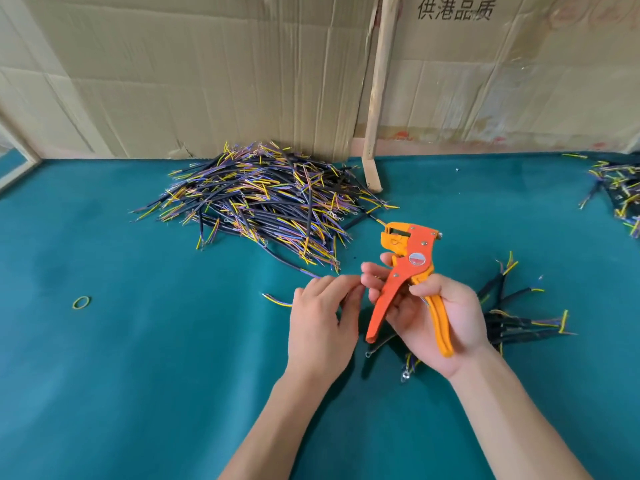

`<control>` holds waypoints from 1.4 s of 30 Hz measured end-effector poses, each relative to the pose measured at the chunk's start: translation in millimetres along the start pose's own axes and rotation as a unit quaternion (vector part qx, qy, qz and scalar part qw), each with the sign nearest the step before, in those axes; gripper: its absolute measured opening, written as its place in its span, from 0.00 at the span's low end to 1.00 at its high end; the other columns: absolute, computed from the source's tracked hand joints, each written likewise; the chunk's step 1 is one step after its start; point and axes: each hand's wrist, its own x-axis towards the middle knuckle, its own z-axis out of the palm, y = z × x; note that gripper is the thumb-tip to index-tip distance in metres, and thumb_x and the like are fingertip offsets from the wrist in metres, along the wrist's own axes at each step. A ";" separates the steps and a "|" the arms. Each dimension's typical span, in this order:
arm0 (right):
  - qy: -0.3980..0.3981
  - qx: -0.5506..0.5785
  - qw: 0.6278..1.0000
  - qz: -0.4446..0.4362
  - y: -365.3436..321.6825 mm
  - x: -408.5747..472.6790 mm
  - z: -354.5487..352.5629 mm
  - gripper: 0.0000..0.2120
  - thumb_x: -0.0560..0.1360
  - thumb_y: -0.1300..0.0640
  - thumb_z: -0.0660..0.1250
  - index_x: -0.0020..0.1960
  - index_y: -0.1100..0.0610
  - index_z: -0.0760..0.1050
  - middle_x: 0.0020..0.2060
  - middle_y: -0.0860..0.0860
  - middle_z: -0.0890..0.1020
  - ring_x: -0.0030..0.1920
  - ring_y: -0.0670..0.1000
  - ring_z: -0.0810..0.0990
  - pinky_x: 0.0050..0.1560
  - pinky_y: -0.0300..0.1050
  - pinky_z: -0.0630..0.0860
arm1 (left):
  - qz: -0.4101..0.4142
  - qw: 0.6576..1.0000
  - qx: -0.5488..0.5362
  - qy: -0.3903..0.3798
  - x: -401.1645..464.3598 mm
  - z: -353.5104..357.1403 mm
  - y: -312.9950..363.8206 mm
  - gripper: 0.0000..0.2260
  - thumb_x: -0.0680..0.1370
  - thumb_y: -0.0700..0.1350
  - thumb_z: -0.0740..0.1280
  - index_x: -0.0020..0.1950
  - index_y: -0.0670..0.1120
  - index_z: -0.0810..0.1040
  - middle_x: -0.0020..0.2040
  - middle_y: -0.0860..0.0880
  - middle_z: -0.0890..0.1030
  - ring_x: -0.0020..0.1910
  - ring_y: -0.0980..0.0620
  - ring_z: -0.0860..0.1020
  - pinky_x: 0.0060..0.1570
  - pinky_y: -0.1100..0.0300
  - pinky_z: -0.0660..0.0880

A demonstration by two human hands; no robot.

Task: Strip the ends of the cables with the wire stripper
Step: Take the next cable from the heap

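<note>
Gripping the wire stripper (405, 271) upright, the right hand (440, 320) curls its fingers round the orange and yellow plastic handles, metal head up. Left hand (322, 327) hovers palm-down just beside it, fingers loosely bent; whether they pinch the thin cable (277, 301) beneath, I cannot tell. Teal felt surface (138, 375) lies broad and bare toward the near left. Tangled cable heap (259, 202) sits against the creased cardboard wall (207, 81); a smaller bundle (519, 320) lies right.

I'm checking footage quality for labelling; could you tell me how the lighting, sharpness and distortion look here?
Head view: soft, even light with no glare; faint shadows under the hands and wire stripper; wide-angle bending curves the cardboard wall; the left hand fingertips look slightly blurred.
</note>
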 end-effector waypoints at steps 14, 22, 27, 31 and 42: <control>0.025 -0.117 0.992 -0.032 9.5 8.9 -7.6 0.28 0.65 0.68 0.62 0.66 0.65 0.71 0.57 0.71 0.82 0.57 0.67 0.84 0.54 0.52 0.83 | -0.231 0.952 -0.203 -0.005 9.9 -0.9 1.7 0.06 0.74 0.50 0.65 0.44 0.55 0.82 0.39 0.56 0.84 0.41 0.49 0.81 0.50 0.41 0.78; 0.058 -0.208 0.975 -0.057 13.2 11.0 -8.4 0.26 0.65 0.68 0.62 0.64 0.66 0.71 0.51 0.67 0.84 0.54 0.66 0.85 0.52 0.51 0.83 | -0.219 0.946 -0.238 -0.012 7.0 -4.3 -5.5 0.05 0.78 0.43 0.69 0.45 0.53 0.83 0.35 0.57 0.82 0.34 0.55 0.74 0.38 0.56 0.74; 0.067 -0.231 0.968 -0.074 16.9 12.3 -9.5 0.25 0.65 0.68 0.62 0.62 0.65 0.72 0.48 0.66 0.84 0.51 0.65 0.85 0.51 0.50 0.83 | -0.206 0.944 -0.250 -0.069 3.2 -12.6 -11.5 0.10 0.79 0.37 0.69 0.51 0.51 0.85 0.42 0.56 0.85 0.38 0.58 0.79 0.42 0.66 0.74; 0.070 -0.261 0.960 -0.075 19.8 13.6 -10.3 0.23 0.65 0.67 0.63 0.60 0.64 0.72 0.46 0.63 0.85 0.49 0.65 0.85 0.53 0.52 0.82 | -0.195 0.941 -0.261 -0.091 3.5 -19.5 -16.3 0.08 0.76 0.40 0.73 0.51 0.52 0.87 0.45 0.53 0.85 0.41 0.55 0.82 0.45 0.62 0.78; 0.083 -0.293 0.948 -0.090 28.9 8.0 -4.2 0.22 0.66 0.66 0.65 0.61 0.62 0.74 0.51 0.62 0.86 0.53 0.63 0.86 0.56 0.52 0.81 | -0.258 0.930 -0.263 0.003 3.4 -12.7 -7.6 0.05 0.75 0.45 0.75 0.42 0.54 0.85 0.44 0.47 0.85 0.45 0.45 0.84 0.50 0.46 0.80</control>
